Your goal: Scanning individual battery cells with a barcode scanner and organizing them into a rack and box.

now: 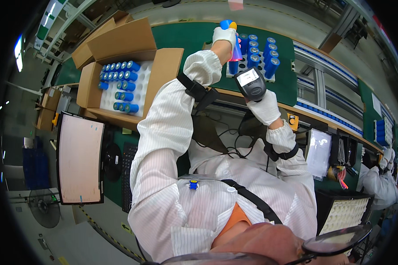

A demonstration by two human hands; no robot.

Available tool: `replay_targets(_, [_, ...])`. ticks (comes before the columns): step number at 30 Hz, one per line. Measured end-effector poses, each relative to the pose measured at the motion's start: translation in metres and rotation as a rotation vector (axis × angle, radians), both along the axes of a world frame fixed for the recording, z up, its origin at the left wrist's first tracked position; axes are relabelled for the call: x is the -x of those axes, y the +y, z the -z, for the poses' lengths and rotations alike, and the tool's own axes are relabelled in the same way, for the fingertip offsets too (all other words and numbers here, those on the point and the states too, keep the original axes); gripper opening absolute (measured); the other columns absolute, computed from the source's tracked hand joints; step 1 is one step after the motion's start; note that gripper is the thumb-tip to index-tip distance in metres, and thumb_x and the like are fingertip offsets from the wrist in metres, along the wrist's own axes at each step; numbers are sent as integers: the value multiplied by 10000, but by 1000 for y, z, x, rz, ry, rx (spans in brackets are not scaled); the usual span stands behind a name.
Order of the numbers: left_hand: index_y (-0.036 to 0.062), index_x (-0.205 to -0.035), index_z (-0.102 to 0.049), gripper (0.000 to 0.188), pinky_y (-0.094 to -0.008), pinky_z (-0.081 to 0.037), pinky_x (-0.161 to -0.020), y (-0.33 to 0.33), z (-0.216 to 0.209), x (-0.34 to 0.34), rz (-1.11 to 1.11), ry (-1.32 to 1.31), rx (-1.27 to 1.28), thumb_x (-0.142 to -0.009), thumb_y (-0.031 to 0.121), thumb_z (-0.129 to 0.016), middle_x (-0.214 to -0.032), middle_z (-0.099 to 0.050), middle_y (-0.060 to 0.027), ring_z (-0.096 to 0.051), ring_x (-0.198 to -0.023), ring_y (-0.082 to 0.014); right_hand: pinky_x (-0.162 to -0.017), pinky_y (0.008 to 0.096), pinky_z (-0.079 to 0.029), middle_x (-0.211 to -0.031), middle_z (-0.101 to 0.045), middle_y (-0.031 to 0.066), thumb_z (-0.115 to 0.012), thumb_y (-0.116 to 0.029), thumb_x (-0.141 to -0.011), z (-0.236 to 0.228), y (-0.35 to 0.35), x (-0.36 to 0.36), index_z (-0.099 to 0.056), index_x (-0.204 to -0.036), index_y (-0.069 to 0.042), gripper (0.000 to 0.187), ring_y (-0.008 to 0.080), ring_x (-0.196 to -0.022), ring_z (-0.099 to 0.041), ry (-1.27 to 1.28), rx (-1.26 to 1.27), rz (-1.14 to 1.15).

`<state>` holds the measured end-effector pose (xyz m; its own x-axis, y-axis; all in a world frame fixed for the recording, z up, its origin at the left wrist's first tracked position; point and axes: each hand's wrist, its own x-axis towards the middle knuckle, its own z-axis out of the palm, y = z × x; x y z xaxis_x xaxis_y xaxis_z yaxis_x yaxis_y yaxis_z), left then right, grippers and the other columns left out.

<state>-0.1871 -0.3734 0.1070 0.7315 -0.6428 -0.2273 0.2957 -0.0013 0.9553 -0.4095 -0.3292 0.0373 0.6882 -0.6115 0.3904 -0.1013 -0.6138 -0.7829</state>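
Note:
My left hand (224, 37), in a white glove, is closed round a blue cylindrical battery cell (236, 52) above a white tray (270, 79). Pinkish-red light falls on the cell's near end. Blue and yellow patches show at the glove's far side; what they are I cannot tell. My right hand (265, 108), also gloved, grips a black handheld scanner (254, 90) with a small lit screen, its front toward the held cell. Several upright blue cells (253, 60) stand in the tray, to the right of my left hand.
An open cardboard box (162, 79) at left holds several blue cells (130, 76) in a white insert. A monitor (80, 158) and keyboard (128, 172) stand nearer. Rails (325, 66) run along the right. A black bin (344, 212) sits lower right; another person's sleeve (378, 187) shows beyond.

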Motion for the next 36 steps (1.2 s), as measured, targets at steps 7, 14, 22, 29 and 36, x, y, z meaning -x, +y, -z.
replay_targets(7, [10, -1226, -512, 374, -329, -530, -654, -35, 23, -9, -13, -212, -136, -871, 96, -591, -1000, -640, -120, -649, -788, -220, -618, 329, -527, -733, -688, 161, -749, -144, -740, 42, -28, 7, -667, -872, 7, 217, 277, -708, -695, -37, -135, 50])
replay_targets(14, [6, -1216, -562, 447, -312, -534, -792, -45, 28, -7, 18, -640, -218, -788, 33, -689, -1083, -669, -157, -677, -917, -280, -530, 264, -452, -667, -626, 56, -655, -47, -857, 116, -61, 20, -648, -938, 37, 117, 132, -551, -586, -336, -712, 16])
replay_targets(22, [6, -1139, -619, 384, -324, -523, -849, -67, 46, -20, 57, -697, -151, -777, 63, -736, -1069, -680, -168, -663, -967, -312, -546, 269, -459, -717, -619, 57, -632, -4, -848, 126, -63, 24, -619, -1056, 32, 211, 136, -574, -579, -386, -806, 12])
replay_targets(29, [35, -1129, -633, 455, -350, -522, -854, -69, 61, -18, 95, -866, -282, -729, 162, -809, -1054, -686, -163, -660, -958, -327, -531, 271, -459, -739, -623, 64, -634, 19, -835, 129, -67, 24, -616, -1066, 35, 232, 141, -573, -576, -430, -820, 18])
replay_targets(36, [77, -1077, -697, 506, -377, -423, -994, -66, 108, -35, 48, -1282, -471, -662, 317, -856, -1202, -604, -105, -511, -1160, -314, -522, 282, -460, -675, -574, 69, -586, 22, -848, 124, -62, 22, -571, -1078, 49, 232, 162, -536, -562, -353, -800, 26])
